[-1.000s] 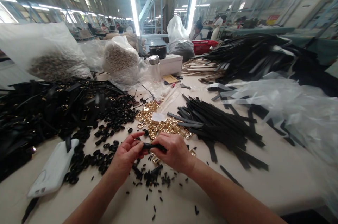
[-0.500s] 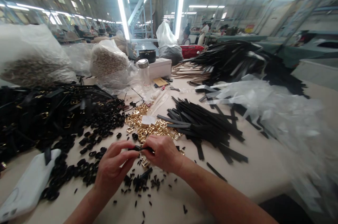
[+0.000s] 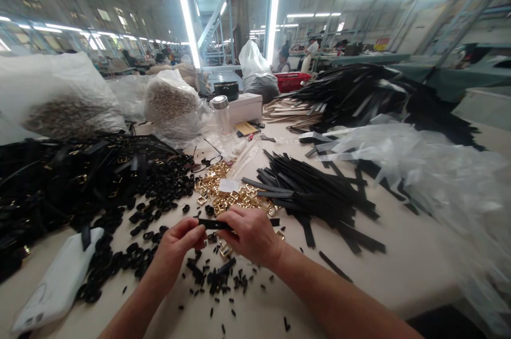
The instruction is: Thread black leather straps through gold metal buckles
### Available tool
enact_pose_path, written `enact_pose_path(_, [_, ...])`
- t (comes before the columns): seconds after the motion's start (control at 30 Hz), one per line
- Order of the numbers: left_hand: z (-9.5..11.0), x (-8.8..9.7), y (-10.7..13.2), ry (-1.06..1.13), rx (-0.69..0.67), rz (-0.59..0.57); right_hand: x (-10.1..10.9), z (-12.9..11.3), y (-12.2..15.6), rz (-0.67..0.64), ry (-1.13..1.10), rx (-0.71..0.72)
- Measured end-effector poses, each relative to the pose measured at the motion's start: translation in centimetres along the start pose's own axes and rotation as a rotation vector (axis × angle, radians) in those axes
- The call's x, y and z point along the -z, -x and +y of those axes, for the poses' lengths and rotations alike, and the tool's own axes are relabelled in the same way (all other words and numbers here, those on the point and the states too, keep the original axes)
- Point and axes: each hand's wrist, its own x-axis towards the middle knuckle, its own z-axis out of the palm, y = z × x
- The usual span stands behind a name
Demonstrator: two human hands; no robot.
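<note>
Both hands meet over the near middle of the worktable (image 3: 403, 275). My right hand (image 3: 251, 235) is closed on a short black strap (image 3: 211, 224), which pokes out leftward from its fingers. My left hand (image 3: 178, 246) pinches the strap's free end with fingertips together. Just beyond the hands lies a heap of gold metal buckles (image 3: 231, 195). Small black offcuts (image 3: 223, 280) are scattered under the wrists. A pile of long black straps (image 3: 315, 195) lies to the right of the buckles.
Black oval loops (image 3: 159, 190) and a mound of finished black straps (image 3: 59, 179) fill the left. A white phone (image 3: 56, 280) lies near left. Clear plastic sheeting (image 3: 439, 168) covers the right. Bags, a bottle (image 3: 221, 113) and a white box (image 3: 245, 107) stand behind.
The camera swung left then slightly back. My hands stayed together on the strap, and more of its end now sticks out between them.
</note>
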Motion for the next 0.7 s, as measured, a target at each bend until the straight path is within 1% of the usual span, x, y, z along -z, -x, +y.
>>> enact_pose_path(0.1, [-0.1, -0.4, 0.2, -0.009, 0.001, -0.034, -0.1, -0.1, 0.0, -0.009, -0.002, 0.027])
enact_pose_path(0.2, [0.2, -0.6, 0.4, -0.04, -0.023, -0.016, -0.2, -0.1, 0.0, -0.024, 0.035, 0.051])
enact_pose_path(0.3, [0.6, -0.8, 0.6, -0.101, -0.106, 0.006, -0.1, -0.1, 0.0, -0.029, 0.071, 0.056])
enact_pose_path(0.37, [0.9, -1.0, 0.7, -0.139, -0.159, -0.008, 0.0, -0.2, -0.1, -0.038, 0.095, 0.068])
enact_pose_path(0.47, [1.3, -1.1, 0.7, -0.161, -0.196, -0.035, 0.2, -0.3, -0.2, -0.06, 0.127, 0.108])
enact_pose_path(0.57, [1.4, -0.3, 0.3, -0.168, -0.193, -0.035, 0.5, -0.3, -0.3, -0.076, 0.138, 0.124])
enact_pose_path(0.63, [1.4, 0.8, 0.0, -0.164, -0.188, 0.03, 0.8, -0.1, -0.4, -0.083, 0.155, 0.113])
enact_pose_path(0.7, [1.3, 1.9, -0.2, -0.221, -0.216, 0.1, 1.0, 0.4, -0.4, -0.091, 0.188, 0.092])
